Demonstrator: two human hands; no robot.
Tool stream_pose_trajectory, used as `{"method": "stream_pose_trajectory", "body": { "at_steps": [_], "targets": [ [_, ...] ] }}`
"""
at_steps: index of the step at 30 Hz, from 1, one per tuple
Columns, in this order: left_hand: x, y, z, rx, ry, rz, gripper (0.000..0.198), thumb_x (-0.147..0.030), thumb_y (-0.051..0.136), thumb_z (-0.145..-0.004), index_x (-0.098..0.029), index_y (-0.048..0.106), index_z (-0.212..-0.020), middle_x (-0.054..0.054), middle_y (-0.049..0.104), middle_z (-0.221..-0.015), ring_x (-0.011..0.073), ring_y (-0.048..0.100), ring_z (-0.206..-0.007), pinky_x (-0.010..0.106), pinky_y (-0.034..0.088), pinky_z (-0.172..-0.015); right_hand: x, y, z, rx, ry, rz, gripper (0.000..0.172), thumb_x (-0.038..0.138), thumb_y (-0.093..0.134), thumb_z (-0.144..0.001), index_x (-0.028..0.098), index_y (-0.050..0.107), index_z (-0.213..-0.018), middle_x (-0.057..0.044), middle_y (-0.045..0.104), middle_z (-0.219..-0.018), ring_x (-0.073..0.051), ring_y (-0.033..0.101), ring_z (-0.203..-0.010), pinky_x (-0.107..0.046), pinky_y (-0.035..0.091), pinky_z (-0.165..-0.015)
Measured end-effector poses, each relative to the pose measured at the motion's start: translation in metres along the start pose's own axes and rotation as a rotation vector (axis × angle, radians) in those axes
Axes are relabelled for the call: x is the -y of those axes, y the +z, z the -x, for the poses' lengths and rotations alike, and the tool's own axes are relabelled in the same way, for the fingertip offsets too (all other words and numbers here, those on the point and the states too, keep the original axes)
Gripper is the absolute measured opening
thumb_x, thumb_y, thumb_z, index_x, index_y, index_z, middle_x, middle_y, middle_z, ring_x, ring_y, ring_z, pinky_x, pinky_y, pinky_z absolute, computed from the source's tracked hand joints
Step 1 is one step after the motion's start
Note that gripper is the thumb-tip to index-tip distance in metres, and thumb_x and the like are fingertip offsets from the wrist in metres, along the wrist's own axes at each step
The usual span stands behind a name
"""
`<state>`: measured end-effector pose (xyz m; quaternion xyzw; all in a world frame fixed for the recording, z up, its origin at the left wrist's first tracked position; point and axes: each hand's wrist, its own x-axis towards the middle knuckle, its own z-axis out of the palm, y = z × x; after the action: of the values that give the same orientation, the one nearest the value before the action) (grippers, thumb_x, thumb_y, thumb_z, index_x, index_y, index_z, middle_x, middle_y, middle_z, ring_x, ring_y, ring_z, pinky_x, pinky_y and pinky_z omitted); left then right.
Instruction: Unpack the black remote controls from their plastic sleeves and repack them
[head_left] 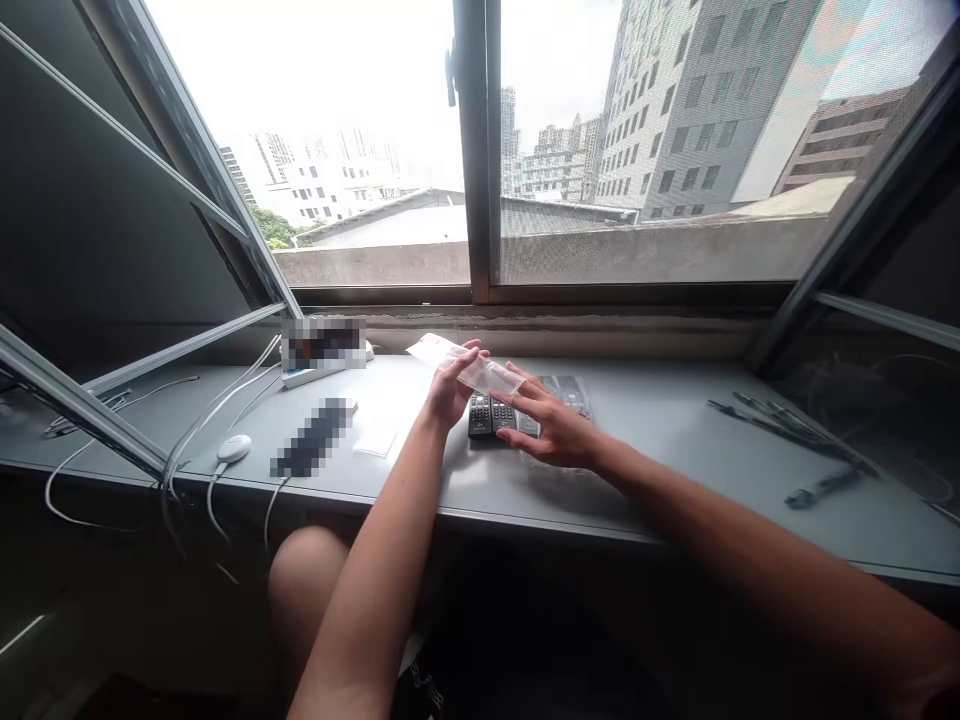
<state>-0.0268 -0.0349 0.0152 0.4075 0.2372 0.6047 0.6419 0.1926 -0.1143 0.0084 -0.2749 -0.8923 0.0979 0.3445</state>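
A long, narrow translucent plastic sleeve (491, 376) is in my left hand (448, 395), whose fingers close around its middle. One end of the sleeve sticks out to the upper left, and the other slopes down toward my right hand (559, 428). My right hand has its fingers stretched and its thumb apart; the fingertips are at the sleeve's right end, and whether they press on it is hard to see. Below both hands, black remote controls (481, 418) with rows of buttons lie side by side on the grey desk (645, 420), partly covered by my right hand.
A dark item in clear plastic (568, 392) lies behind my right hand. White papers (375, 440), a blurred-out phone-like object (313, 437), a white round charger (234, 449) and a white power strip (300, 376) sit leftward. Dark cables (795, 435) lie at right. A window stands behind.
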Motion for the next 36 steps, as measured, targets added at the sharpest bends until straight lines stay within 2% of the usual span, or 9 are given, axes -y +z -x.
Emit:
{"method": "stream_pose_trajectory", "body": {
  "at_steps": [5, 11, 14, 17, 19, 23, 30, 32, 36],
  "targets": [
    [0.001, 0.002, 0.0, -0.008, -0.013, 0.042, 0.051, -0.027, 0.089, -0.083, -0.018, 0.072, -0.13, 0.006, 0.08, -0.104, 0.0188, 0.076, -0.099, 0.031, 0.058, -0.094, -0.001, 0.002, 0.0, 0.009, -0.024, 0.006, 0.078, 0.037, 0.074, -0.103, 0.034, 0.04, -0.174, -0.011, 0.039, -0.178, -0.041, 0.019, -0.171, -0.069, 0.03, -0.133],
    [-0.005, -0.008, -0.008, -0.185, 0.075, 0.208, 0.042, -0.02, 0.081, -0.085, -0.019, 0.072, -0.127, 0.003, 0.079, -0.102, 0.0152, 0.075, -0.094, 0.025, 0.058, -0.087, -0.004, 0.0, -0.001, -0.085, -0.029, 0.038, 0.072, 0.036, 0.068, -0.106, 0.028, 0.041, -0.173, -0.014, 0.044, -0.175, -0.037, 0.035, -0.165, -0.065, 0.034, -0.133],
    [-0.006, -0.012, -0.01, -0.266, 0.106, 0.238, 0.039, -0.022, 0.078, -0.087, -0.02, 0.072, -0.125, 0.005, 0.079, -0.105, 0.016, 0.075, -0.096, 0.026, 0.059, -0.088, -0.009, -0.001, -0.001, -0.098, 0.008, 0.05, 0.064, 0.036, 0.067, -0.106, 0.027, 0.051, -0.167, -0.013, 0.057, -0.165, -0.038, 0.043, -0.161, -0.066, 0.038, -0.131],
    [-0.006, -0.013, -0.011, -0.286, 0.106, 0.225, 0.041, -0.023, 0.078, -0.087, -0.022, 0.071, -0.127, 0.004, 0.078, -0.106, 0.0168, 0.075, -0.097, 0.027, 0.06, -0.09, -0.014, 0.002, -0.001, -0.019, 0.023, 0.065, 0.048, 0.039, 0.07, -0.105, 0.025, 0.069, -0.151, -0.013, 0.073, -0.147, -0.04, 0.05, -0.156, -0.07, 0.037, -0.129],
    [-0.005, -0.013, -0.012, -0.289, 0.104, 0.214, 0.043, -0.024, 0.079, -0.086, -0.023, 0.071, -0.129, 0.004, 0.078, -0.105, 0.0175, 0.075, -0.097, 0.028, 0.061, -0.09, -0.015, 0.006, -0.001, 0.046, 0.033, 0.086, 0.047, 0.044, 0.073, -0.103, 0.024, 0.074, -0.145, -0.015, 0.072, -0.148, -0.041, 0.051, -0.155, -0.071, 0.033, -0.131],
    [-0.004, -0.013, -0.012, -0.294, 0.096, 0.227, 0.037, -0.023, 0.08, -0.086, -0.021, 0.072, -0.122, 0.004, 0.078, -0.106, 0.0155, 0.075, -0.094, 0.025, 0.061, -0.086, -0.013, 0.012, 0.0, 0.131, 0.09, 0.142, 0.064, 0.052, 0.08, -0.097, 0.02, 0.069, -0.151, -0.02, 0.06, -0.161, -0.044, 0.048, -0.157, -0.071, 0.029, -0.132],
    [-0.004, -0.01, -0.01, -0.303, 0.084, 0.255, 0.032, -0.021, 0.084, -0.083, -0.018, 0.075, -0.114, 0.005, 0.078, -0.106, 0.0153, 0.074, -0.093, 0.024, 0.058, -0.083, -0.007, 0.012, 0.001, 0.127, 0.077, 0.139, 0.049, 0.035, 0.084, -0.093, 0.024, 0.075, -0.14, -0.016, 0.072, -0.147, -0.04, 0.067, -0.137, -0.073, 0.031, -0.131],
    [-0.004, -0.01, -0.01, -0.308, 0.08, 0.26, 0.031, -0.02, 0.084, -0.083, -0.018, 0.075, -0.112, 0.005, 0.078, -0.104, 0.0146, 0.073, -0.09, 0.024, 0.057, -0.081, -0.007, 0.013, 0.001, 0.125, 0.045, 0.162, 0.044, 0.033, 0.081, -0.096, 0.023, 0.076, -0.138, -0.016, 0.073, -0.144, -0.041, 0.068, -0.135, -0.073, 0.033, -0.129],
    [-0.003, -0.013, -0.012, -0.306, 0.082, 0.263, 0.031, -0.019, 0.084, -0.083, -0.018, 0.075, -0.112, 0.005, 0.078, -0.104, 0.0142, 0.073, -0.09, 0.024, 0.057, -0.081, -0.003, 0.011, -0.001, 0.042, 0.005, 0.168, 0.04, 0.035, 0.064, -0.109, 0.019, 0.072, -0.145, -0.019, 0.073, -0.145, -0.04, 0.067, -0.137, -0.063, 0.05, -0.12]
  ]
}}
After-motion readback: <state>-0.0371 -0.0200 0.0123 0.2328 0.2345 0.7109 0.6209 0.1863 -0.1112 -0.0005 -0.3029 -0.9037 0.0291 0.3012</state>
